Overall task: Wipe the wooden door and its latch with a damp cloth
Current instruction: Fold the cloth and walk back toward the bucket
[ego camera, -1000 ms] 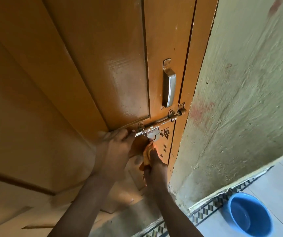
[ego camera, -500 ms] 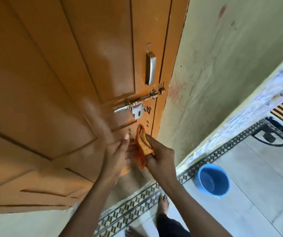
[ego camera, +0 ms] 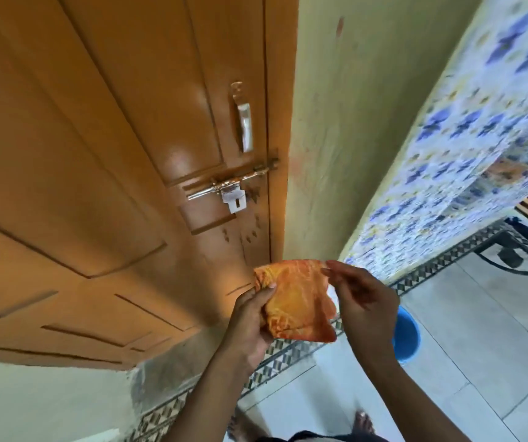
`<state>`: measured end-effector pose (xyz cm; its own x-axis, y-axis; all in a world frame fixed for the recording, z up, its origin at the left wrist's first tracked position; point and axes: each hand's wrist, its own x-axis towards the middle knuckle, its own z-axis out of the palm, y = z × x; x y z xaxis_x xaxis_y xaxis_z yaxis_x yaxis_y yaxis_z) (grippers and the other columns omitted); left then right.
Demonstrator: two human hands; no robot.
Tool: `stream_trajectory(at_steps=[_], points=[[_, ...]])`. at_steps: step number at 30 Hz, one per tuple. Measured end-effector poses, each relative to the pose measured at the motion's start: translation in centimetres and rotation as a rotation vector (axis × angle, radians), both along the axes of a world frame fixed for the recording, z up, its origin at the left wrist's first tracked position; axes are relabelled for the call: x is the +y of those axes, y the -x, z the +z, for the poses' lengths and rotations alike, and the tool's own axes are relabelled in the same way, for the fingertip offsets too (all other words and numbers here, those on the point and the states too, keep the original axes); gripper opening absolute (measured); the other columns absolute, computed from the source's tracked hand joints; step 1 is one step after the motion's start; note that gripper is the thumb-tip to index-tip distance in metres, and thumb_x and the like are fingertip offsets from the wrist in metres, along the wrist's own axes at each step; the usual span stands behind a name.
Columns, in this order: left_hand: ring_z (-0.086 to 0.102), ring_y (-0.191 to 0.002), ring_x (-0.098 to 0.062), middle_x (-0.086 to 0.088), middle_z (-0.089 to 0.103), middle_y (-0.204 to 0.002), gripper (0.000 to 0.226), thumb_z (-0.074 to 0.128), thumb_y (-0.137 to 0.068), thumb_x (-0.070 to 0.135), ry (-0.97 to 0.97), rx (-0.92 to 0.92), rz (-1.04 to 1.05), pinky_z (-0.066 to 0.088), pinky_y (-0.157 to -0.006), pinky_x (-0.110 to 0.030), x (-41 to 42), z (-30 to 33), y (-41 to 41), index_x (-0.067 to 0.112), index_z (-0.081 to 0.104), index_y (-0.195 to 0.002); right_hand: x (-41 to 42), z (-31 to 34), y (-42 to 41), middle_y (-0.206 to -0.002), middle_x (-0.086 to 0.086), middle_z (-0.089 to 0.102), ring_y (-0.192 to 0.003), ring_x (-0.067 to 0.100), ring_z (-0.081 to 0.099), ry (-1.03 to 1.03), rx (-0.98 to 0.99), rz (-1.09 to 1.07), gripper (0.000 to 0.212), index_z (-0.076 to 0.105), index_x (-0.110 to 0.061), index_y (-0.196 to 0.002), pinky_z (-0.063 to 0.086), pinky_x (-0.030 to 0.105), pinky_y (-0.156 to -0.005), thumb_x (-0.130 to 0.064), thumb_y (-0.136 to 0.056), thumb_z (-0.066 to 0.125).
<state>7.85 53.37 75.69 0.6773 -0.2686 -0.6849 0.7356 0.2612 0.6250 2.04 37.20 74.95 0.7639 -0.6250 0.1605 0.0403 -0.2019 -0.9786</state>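
The orange-brown wooden door (ego camera: 103,161) fills the left and top of the view. Its metal slide latch (ego camera: 230,186) sits at mid-height by the right edge, below a metal pull handle (ego camera: 245,126). An orange cloth (ego camera: 297,304) is spread out in the air in front of the door's lower right corner, away from the wood. My left hand (ego camera: 250,323) grips its left edge with thumb on top. My right hand (ego camera: 361,301) pinches its upper right corner.
A yellow-green wall (ego camera: 345,122) stands right of the door, with blue-patterned tiles (ego camera: 479,129) further right. A blue bucket (ego camera: 408,334) sits on the pale tiled floor (ego camera: 479,362), partly behind my right hand. A dark metal stand (ego camera: 511,253) is at far right. My bare feet show at the bottom.
Both hands have come off the door and latch, moving down and right. The cloth, bunched in my right hand before, is now spread between both hands. The view swung right.
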Motion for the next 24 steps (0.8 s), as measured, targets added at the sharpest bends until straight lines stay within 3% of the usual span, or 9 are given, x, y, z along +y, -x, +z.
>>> stream_trajectory(at_steps=[2, 5, 7, 10, 12, 15, 19, 22, 24], points=[[0.073, -0.107, -0.035, -0.019, 0.075, -0.119, 0.038, 0.066, -0.089, 0.025, 0.063, 0.010, 0.003, 0.062, -0.086, -0.050, -2.4, 0.2, 1.2, 0.007, 0.070, -0.122, -3.4, -0.8, 0.5, -0.094, 0.000, 0.081, -0.091, 0.018, 0.078, -0.061, 0.039, -0.086, 0.026, 0.079, -0.012, -0.101, 0.063, 0.039, -0.084, 0.008, -0.090, 0.066], [0.076, -0.100, -0.033, -0.020, 0.075, -0.119, 0.039, 0.064, -0.085, 0.024, 0.151, 0.006, -0.011, 0.065, -0.079, -0.045, -7.1, 0.5, 3.1, 0.005, 0.072, -0.119, -10.2, -2.1, 1.8, -0.091, -0.006, 0.079, -0.089, 0.019, 0.073, -0.229, 0.214, 0.015, 0.009, 0.077, -0.019, -0.102, 0.060, 0.037, -0.073, -0.023, -0.094, 0.073], [0.076, -0.099, -0.033, -0.022, 0.075, -0.119, 0.038, 0.066, -0.084, 0.017, 0.160, -0.034, -0.032, 0.065, -0.080, -0.047, -10.1, 0.3, 4.1, 0.003, 0.071, -0.119, -13.8, -2.9, 2.9, -0.081, -0.007, 0.076, -0.080, 0.022, 0.067, -0.505, 0.342, 0.152, 0.026, 0.077, -0.020, -0.098, 0.053, 0.029, -0.064, -0.044, -0.095, 0.068], [0.077, -0.097, -0.032, -0.020, 0.076, -0.117, 0.043, 0.069, -0.082, 0.011, 0.108, -0.058, -0.054, 0.066, -0.073, -0.043, -15.3, -0.2, 5.5, 0.002, 0.068, -0.124, -18.5, -4.0, 4.9, -0.093, 0.012, 0.078, -0.088, 0.035, 0.074, -0.832, 0.365, 0.319, 0.034, 0.078, -0.015, -0.110, 0.058, 0.050, -0.083, -0.043, -0.094, 0.067], [0.077, -0.098, -0.032, -0.018, 0.077, -0.115, 0.039, 0.070, -0.086, 0.009, 0.049, -0.061, -0.037, 0.066, -0.075, -0.043, -18.5, -1.2, 6.4, 0.004, 0.068, -0.124, -21.2, -4.7, 6.2, -0.115, 0.023, 0.075, -0.106, 0.044, 0.072, -0.771, 0.373, 0.345, 0.046, 0.073, -0.010, -0.122, 0.055, 0.063, -0.094, -0.034, -0.083, 0.079], [0.075, -0.106, -0.035, -0.018, 0.077, -0.116, 0.031, 0.068, -0.095, 0.007, -0.061, -0.046, -0.068, 0.066, -0.080, -0.042, -23.0, -3.3, 7.5, 0.002, 0.068, -0.126, -25.0, -6.0, 7.7, -0.114, 0.015, 0.077, -0.099, 0.033, 0.077, -0.626, 0.437, 0.187, 0.067, 0.070, -0.013, -0.126, 0.061, 0.054, -0.089, -0.028, -0.064, 0.090], [0.075, -0.104, -0.035, -0.017, 0.078, -0.111, 0.030, 0.070, -0.094, -0.001, -0.219, -0.089, -0.202, 0.062, -0.089, -0.045, -27.1, -6.1, 8.4, -0.002, 0.069, -0.124, -29.1, -8.3, 9.1, -0.111, 0.011, 0.078, -0.097, 0.030, 0.077, -0.567, 0.492, 0.101, 0.051, 0.069, -0.014, -0.125, 0.062, 0.055, -0.088, -0.013, -0.078, 0.089], [0.077, -0.090, -0.017, 0.010, 0.081, -0.091, 0.028, 0.082, -0.087, 0.004, -0.389, -0.213, -0.349, 0.064, -0.087, -0.042, -29.6, -8.1, 7.9, 0.011, 0.074, -0.112, -31.5, -9.9, 9.9, -0.108, 0.009, 0.078, -0.096, 0.030, 0.076, -0.527, 0.534, 0.038, 0.045, 0.070, -0.016, -0.119, 0.063, 0.051, -0.084, -0.022, -0.078, 0.088], [0.076, -0.081, -0.007, 0.020, 0.078, -0.080, 0.032, 0.090, -0.079, 0.009, -0.430, -0.272, -0.455, 0.064, -0.077, -0.028, -31.7, -9.5, 7.0, 0.026, 0.073, -0.101, -33.3, -10.5, 10.0, -0.109, 0.009, 0.077, -0.097, 0.031, 0.076, -0.501, 0.570, -0.016, 0.056, 0.069, -0.018, -0.120, 0.064, 0.050, -0.082, -0.034, -0.071, 0.088]])
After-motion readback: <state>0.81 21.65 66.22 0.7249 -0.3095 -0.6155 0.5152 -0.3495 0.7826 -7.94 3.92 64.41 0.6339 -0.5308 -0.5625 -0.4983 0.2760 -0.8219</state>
